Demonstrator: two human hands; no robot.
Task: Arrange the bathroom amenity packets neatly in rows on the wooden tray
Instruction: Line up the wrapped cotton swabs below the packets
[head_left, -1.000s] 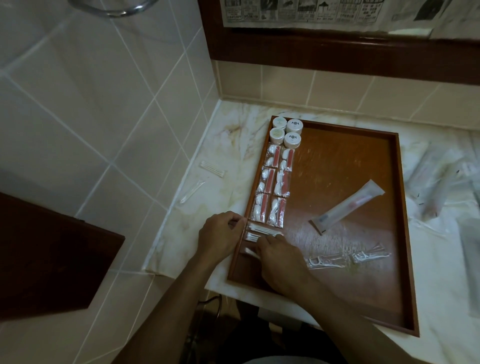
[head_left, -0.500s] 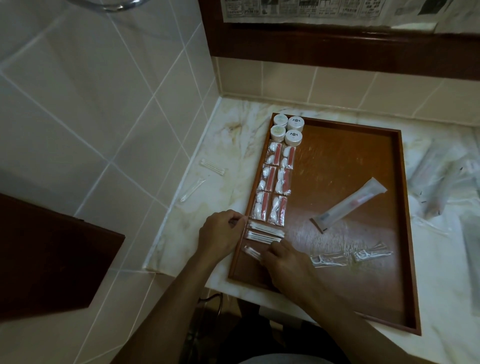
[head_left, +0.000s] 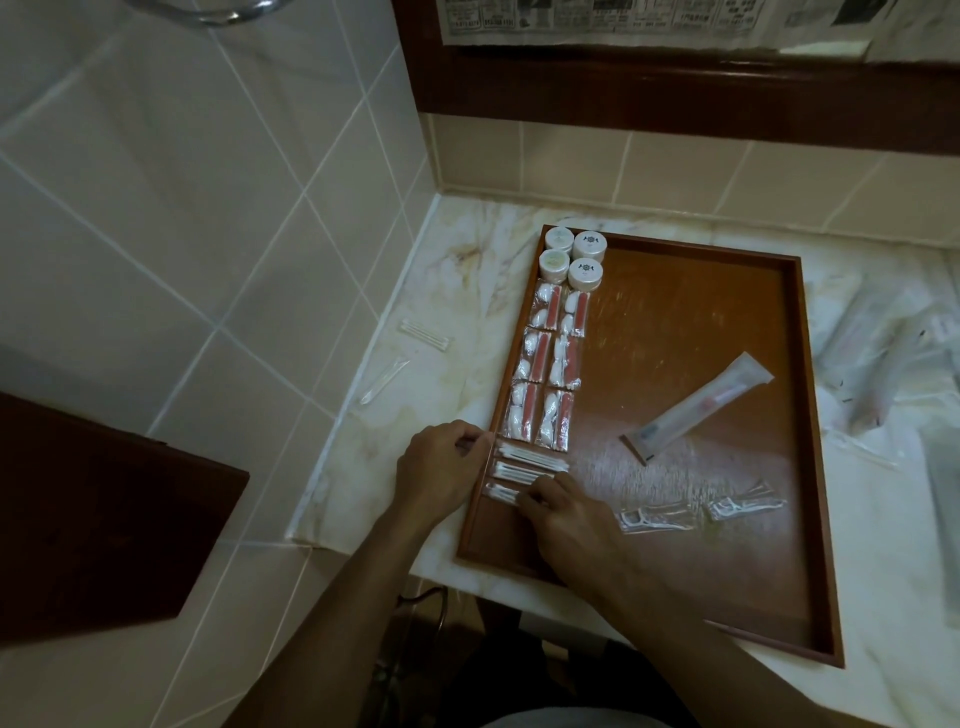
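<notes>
The right hand (head_left: 566, 514) lies palm-down with its fingertips pressed on the nearest cotton swab packet (head_left: 501, 492), fingers only slightly bent, seemingly nudging it square under its neighbours. The left hand (head_left: 441, 467) sits at the tray's left rim with fingers curled; something thin and pale seems pinched at its fingertips, though I cannot tell what it is. It probably acts as a stop, so the packets butt against the edge. Two more swab packets (head_left: 530, 457) lie just above, all three with their long axes running across the wooden tray (head_left: 800, 415), left to right. Above them the red-and-white packets (head_left: 545, 364) stand in two columns of three, long axes pointing away toward the wall, and four white round jars (head_left: 574, 257) fill the far left corner. Loose on the tray are a toothbrush packet (head_left: 696, 405) lying diagonally and two floss pick packets (head_left: 701, 512). On the marble counter (head_left: 467, 291), another swab packet (head_left: 423, 334) waits at the left.
</notes>
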